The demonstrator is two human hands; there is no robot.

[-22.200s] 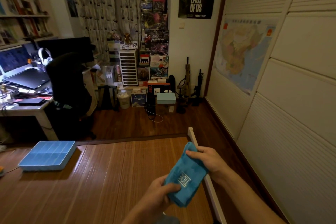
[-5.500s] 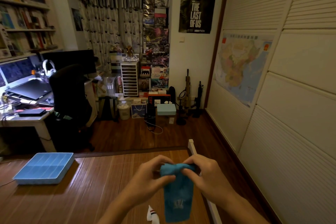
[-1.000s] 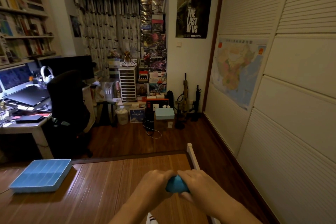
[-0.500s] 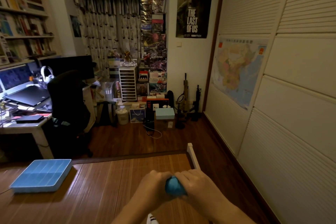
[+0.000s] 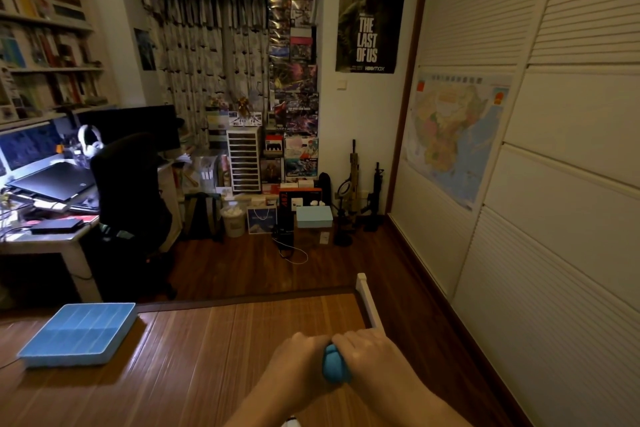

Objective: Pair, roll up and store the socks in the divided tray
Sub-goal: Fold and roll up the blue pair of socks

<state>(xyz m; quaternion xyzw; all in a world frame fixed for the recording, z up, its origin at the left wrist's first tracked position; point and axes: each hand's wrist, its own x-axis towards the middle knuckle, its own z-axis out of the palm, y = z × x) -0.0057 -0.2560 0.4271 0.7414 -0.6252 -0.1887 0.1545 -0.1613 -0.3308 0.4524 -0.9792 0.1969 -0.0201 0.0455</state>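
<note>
The fingers of the left hand and those of the right hand are curled inward toward each other, and both grip the blue sock roll from opposite sides. Only a narrow, rounded strip of the blue fabric shows in the gap between the 2 hands; the rest is covered by the knuckles and palms. The fingertips themselves are tucked under and hidden.

The 2 hands are held low in the middle of the view, above the near right part of the slatted wooden surface. Both forearms run down to the bottom edge. Between them, at the very bottom, a small white scrap peeks in; too little of it shows to tell what it is.

The divided tray, pale blue with rows of compartments, sits well apart from the hands at the far left of the surface, near its far edge. Its compartments look bare from this angle.

A white rail runs along the right side of the surface. Beyond lies a dark wood floor, a black chair to the left, and louvred wardrobe doors to the right with a map fixed to them.
</note>
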